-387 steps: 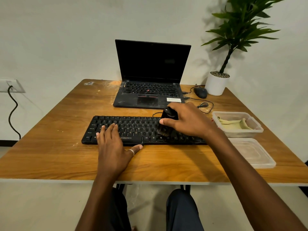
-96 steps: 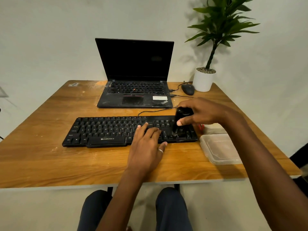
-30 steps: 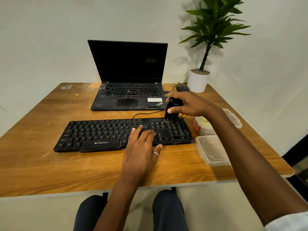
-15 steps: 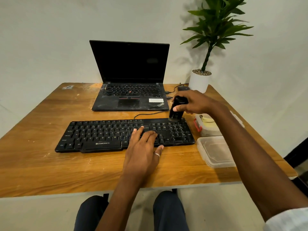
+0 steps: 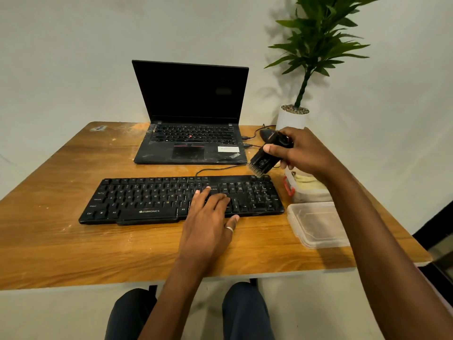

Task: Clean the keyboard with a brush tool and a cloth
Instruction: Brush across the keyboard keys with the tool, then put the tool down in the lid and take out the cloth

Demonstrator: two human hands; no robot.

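A black keyboard [image 5: 152,200] lies across the wooden table [image 5: 61,246]. My left hand [image 5: 208,222] rests flat on its right-of-middle keys, fingers straight, thumb on the table. My right hand [image 5: 301,153] grips a black brush tool [image 5: 263,160], tilted with its bristles pointing down-left, lifted just above and behind the keyboard's far right corner. A yellowish cloth [image 5: 305,179] lies in a clear container [image 5: 311,195] right of the keyboard, partly hidden by my right wrist.
An open black laptop [image 5: 191,143] stands behind the keyboard, cables plugged into its right side. A black mouse [image 5: 266,134] and a white potted plant [image 5: 293,117] sit at the back right. A clear lid [image 5: 316,224] lies near the table's right front edge.
My right hand has lifted the brush off the keyboard's far right edge and tilted it. My left hand stays on the keys.
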